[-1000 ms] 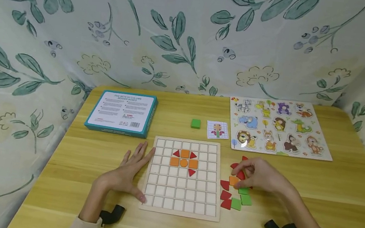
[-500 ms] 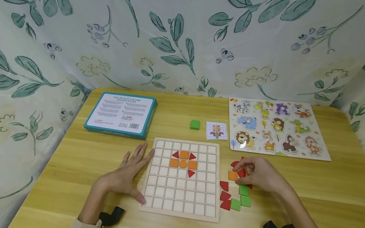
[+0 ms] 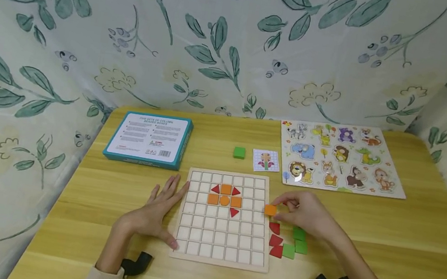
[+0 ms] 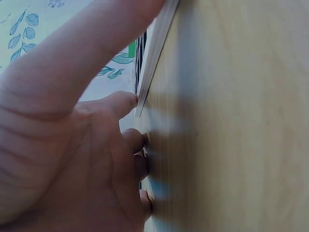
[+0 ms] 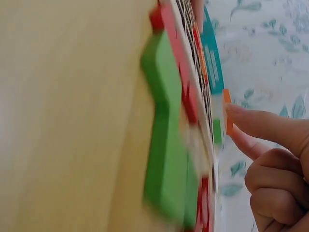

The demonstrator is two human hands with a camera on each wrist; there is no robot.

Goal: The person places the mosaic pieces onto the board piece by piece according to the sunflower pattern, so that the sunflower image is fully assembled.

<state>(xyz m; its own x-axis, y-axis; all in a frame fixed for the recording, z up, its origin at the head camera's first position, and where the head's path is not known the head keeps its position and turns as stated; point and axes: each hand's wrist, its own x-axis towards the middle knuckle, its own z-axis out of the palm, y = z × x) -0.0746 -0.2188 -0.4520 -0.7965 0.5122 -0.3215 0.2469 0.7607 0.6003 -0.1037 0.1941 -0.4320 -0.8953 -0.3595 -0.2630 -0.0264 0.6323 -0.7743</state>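
Observation:
A wooden grid board (image 3: 198,222) lies mid-table. On it an orange round tile (image 3: 225,200) is bordered above and on both sides by orange square tiles (image 3: 226,189), with several red triangle tiles (image 3: 234,213) near them. My left hand (image 3: 151,215) is spread on the table, thumb and index finger at the board's left edge. In the right hand (image 3: 303,213) an orange square tile (image 3: 270,210) is pinched between thumb and finger over the board's right edge; the right wrist view shows this tile (image 5: 227,112) held above the board.
Red quarter-round tiles (image 3: 276,241) and green square tiles (image 3: 289,251) lie right of the board. Behind it are a green block (image 3: 239,152) and a small pattern card (image 3: 265,160). A blue box (image 3: 148,139) stands back left, an animal puzzle (image 3: 343,157) back right.
My right hand has taken the orange square tile from the loose tiles and moved left with it to the board's right edge. The left hand stays in place.

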